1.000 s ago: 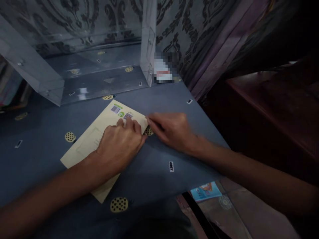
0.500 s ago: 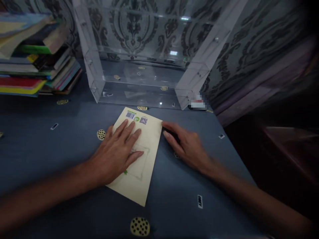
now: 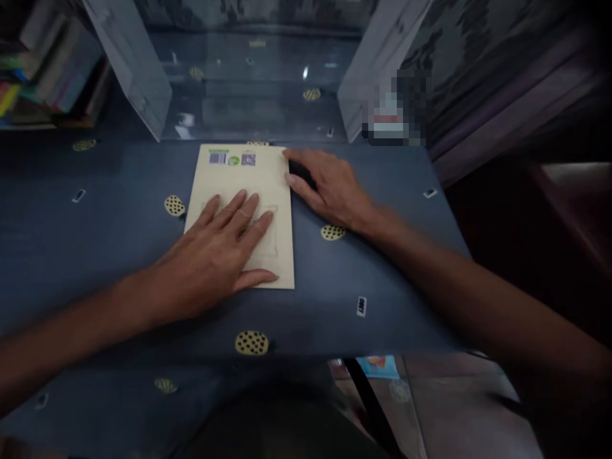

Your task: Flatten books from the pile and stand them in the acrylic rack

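A thin cream-coloured book (image 3: 239, 182) lies flat, back cover up, with a barcode, a green round mark and a QR code along its far edge. My left hand (image 3: 217, 248) rests palm down on its lower half, fingers spread, hiding much of a faint printed frame. At the far right corner, my right hand (image 3: 332, 188) touches the book's edge with index finger and thumb held apart. The remaining right fingers are partly hidden beneath that hand.
A clear acrylic shelf (image 3: 138, 80) stands behind the book. Stacked books (image 3: 57, 76) are at the far left, and a pixelated item (image 3: 387, 124) is beside the shelf's right side. The patterned blue tablecloth (image 3: 115, 191) ends at a front edge, with tiled floor (image 3: 449, 395) below.
The book has turned from slanted to nearly square with the shelf. My left hand now lies lower on it, while my right hand stays at its far right corner. The view has tipped downward.
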`<act>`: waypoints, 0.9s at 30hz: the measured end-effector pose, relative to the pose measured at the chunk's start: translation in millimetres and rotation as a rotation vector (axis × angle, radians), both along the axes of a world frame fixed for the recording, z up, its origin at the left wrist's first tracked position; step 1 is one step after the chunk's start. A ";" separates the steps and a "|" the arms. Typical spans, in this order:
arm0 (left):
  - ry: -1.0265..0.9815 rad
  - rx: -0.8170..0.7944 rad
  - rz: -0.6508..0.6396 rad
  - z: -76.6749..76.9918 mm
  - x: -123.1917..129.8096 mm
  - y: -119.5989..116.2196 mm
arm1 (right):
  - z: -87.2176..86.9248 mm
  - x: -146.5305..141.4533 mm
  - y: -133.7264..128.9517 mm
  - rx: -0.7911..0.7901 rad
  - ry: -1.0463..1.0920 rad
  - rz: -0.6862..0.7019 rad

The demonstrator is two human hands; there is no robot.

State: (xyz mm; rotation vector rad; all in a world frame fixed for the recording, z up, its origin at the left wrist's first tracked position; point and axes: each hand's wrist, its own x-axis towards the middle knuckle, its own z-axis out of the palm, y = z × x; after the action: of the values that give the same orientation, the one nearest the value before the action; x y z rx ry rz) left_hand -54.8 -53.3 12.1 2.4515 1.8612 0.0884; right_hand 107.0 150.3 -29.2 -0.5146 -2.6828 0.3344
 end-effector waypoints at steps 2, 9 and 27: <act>-0.018 -0.020 -0.097 2.5 6.2 -3.4 | 0.3 1.5 -3.2 0.021 -0.004 0.008; -0.061 0.019 -0.181 7.0 12.0 -11.4 | 5.9 22.2 -32.3 -0.014 0.075 0.046; -0.125 0.128 -0.133 6.8 22.0 -23.8 | 26.6 60.1 -98.1 -0.556 0.279 0.142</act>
State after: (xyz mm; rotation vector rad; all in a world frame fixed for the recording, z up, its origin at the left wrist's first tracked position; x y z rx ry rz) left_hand -32.8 -77.1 18.9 2.5787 1.6869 0.3560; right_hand 167.1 52.2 -2.7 -0.3908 -2.3381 1.1213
